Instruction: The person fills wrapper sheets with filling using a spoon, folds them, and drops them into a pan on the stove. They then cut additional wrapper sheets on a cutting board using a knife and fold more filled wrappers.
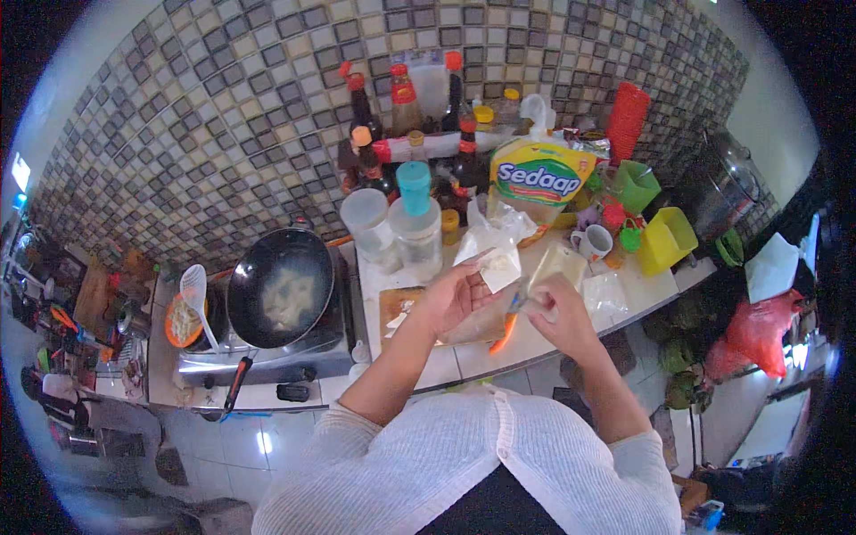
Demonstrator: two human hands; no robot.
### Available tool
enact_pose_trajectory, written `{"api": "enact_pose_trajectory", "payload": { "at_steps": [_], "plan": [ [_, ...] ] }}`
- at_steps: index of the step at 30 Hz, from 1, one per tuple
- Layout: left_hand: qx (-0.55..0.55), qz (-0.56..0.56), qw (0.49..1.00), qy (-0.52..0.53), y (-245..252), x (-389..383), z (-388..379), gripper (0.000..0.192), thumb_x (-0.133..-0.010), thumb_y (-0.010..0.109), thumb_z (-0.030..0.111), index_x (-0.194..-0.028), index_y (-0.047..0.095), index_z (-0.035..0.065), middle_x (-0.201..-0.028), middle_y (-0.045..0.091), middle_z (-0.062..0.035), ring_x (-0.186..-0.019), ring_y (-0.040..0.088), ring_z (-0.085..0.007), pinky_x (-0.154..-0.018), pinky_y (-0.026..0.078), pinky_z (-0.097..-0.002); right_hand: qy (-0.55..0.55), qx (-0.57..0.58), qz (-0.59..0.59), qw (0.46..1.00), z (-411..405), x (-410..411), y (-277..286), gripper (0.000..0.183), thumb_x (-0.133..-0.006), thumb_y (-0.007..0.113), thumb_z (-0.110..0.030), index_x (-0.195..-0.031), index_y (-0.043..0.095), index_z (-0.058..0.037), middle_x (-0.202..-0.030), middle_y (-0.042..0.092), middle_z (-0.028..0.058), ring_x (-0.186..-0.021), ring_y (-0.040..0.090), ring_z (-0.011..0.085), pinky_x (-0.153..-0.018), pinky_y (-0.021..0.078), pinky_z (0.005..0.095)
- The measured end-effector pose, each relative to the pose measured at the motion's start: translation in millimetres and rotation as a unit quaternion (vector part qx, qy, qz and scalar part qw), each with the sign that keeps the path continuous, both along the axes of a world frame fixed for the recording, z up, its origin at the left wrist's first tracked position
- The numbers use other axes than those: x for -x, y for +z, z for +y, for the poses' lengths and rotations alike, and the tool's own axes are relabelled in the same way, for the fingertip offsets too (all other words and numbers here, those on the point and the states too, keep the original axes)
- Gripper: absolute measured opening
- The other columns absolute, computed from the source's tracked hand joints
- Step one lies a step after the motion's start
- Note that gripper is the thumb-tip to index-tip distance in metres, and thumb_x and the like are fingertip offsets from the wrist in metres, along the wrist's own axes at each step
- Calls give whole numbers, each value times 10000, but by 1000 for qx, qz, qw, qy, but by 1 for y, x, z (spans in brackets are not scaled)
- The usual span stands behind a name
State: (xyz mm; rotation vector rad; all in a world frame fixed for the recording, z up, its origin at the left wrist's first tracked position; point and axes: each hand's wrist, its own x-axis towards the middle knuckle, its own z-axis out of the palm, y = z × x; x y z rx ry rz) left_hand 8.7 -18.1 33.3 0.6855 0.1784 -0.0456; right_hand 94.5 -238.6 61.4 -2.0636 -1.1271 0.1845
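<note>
My left hand (463, 292), palm partly up, holds a small white piece (500, 269), perhaps paper or wrapper, between thumb and fingers. Close on its right is my right hand (558, 309), its fingers curled round something small and blurred that I cannot make out. Beneath the hands lies a wooden cutting board (401, 297) with white bits on it. An orange handle (503, 334) sticks out at the board's right edge. A crumpled clear plastic bag (491, 231) stands behind my left hand. Beyond my right hand lies a pale rectangular container or pack (560, 262).
Left, a black wok (281, 289) with pale pieces in liquid sits on a gas stove (267, 364), beside a slotted spoon (194, 291) over an orange bowl (172, 328). Sauce bottles (404, 100), plastic jars (371, 224), a yellow pouch (540, 177) and a mug (594, 242) line the back.
</note>
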Motion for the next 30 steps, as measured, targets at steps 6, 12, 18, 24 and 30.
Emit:
{"api": "enact_pose_trajectory", "payload": {
  "at_steps": [6, 12, 18, 24, 30],
  "plan": [
    [14, 28, 999, 25, -12, 50, 31, 374, -971, 481, 230, -1288, 516, 35, -1187, 643, -125, -1054, 637, -251, -946, 490, -403, 50, -121, -327, 936, 71, 45, -1, 223, -699, 766, -152, -903, 677, -152, -913, 573, 49, -857, 569, 263, -770, 432, 399],
    [-18, -1, 997, 71, -17, 91, 61, 339, -957, 511, 217, -1245, 548, 41, -1129, 657, -106, -1013, 645, -242, -906, 500, -370, -1, -178, -301, 937, 111, 86, -15, 176, -676, 783, -137, -825, 692, -154, -908, 578, 41, -855, 571, 244, -762, 429, 395],
    [-54, -27, 995, 84, -7, 116, 74, 431, -951, 567, 207, -1342, 486, 43, -1101, 661, -96, -1007, 645, -198, -916, 500, -344, -71, -226, -221, 946, 139, 116, -19, 168, -711, 762, -102, -856, 677, -96, -1013, 623, 69, -916, 577, 283, -812, 450, 400],
    [-306, -86, 948, 31, -14, 126, 87, 410, -931, 633, 106, -1313, 504, 31, -1052, 674, -55, -959, 646, -111, -861, 499, -245, -62, -249, -189, 948, 155, 124, -8, 148, -737, 735, -95, -855, 661, -47, -989, 670, 119, -926, 623, 311, -796, 485, 399],
    [-301, -90, 948, 56, -20, 124, 90, 254, -940, 629, 99, -1162, 564, -7, -1014, 673, -55, -872, 657, -116, -788, 527, -257, -98, -220, -179, 954, 160, 134, -11, 177, -744, 734, -114, -887, 655, -45, -889, 682, 130, -845, 646, 314, -749, 495, 406]
  ]
}}
